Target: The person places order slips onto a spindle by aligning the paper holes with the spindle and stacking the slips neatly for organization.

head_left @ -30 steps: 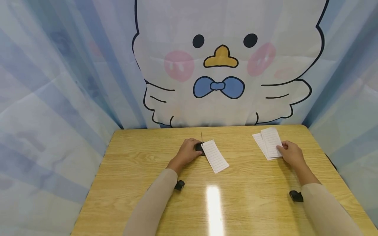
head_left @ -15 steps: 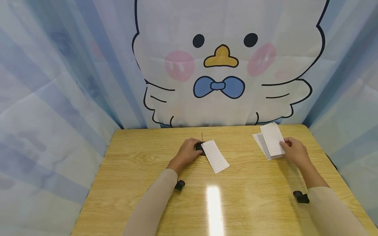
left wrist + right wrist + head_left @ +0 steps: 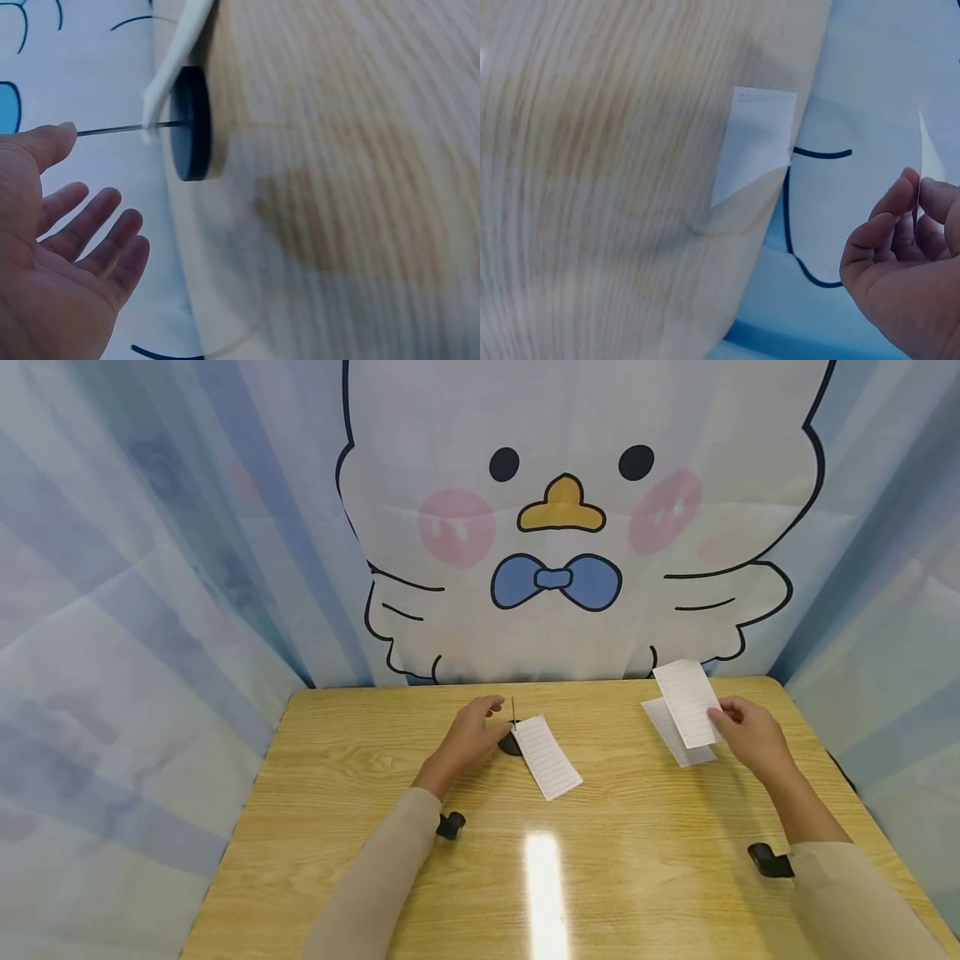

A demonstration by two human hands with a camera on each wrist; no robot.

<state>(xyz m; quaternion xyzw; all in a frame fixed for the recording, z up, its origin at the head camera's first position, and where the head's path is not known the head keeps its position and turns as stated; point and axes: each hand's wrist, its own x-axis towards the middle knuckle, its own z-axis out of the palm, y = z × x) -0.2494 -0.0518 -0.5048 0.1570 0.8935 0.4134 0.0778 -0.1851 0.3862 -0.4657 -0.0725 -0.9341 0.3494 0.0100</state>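
A receipt spike with a round black base (image 3: pixel 196 124) and a thin upright metal rod (image 3: pixel 112 130) stands at the back middle of the table. One lined paper slip (image 3: pixel 549 760) is on its rod, low down and slanting to the right. My left hand (image 3: pixel 467 739) is just left of the spike, fingers spread and loose, holding nothing. Whether its thumb touches the rod I cannot tell. Over at the right, my right hand (image 3: pixel 752 735) pinches a lined paper slip (image 3: pixel 684 702) by its edge, raised above the table. Beneath it lies another slip (image 3: pixel 757 135), partly covered in the head view.
The wooden table (image 3: pixel 360 743) ends at a back edge right behind the spike and slips. A curtain (image 3: pixel 555 643) with a cartoon bird hangs behind it. Dark wrist mounts (image 3: pixel 452 825) sit at both sleeves.
My left hand has let go of the spike's base and lifted slightly, its fingers spreading. My right hand has raised one slip off the other, first shifting right.
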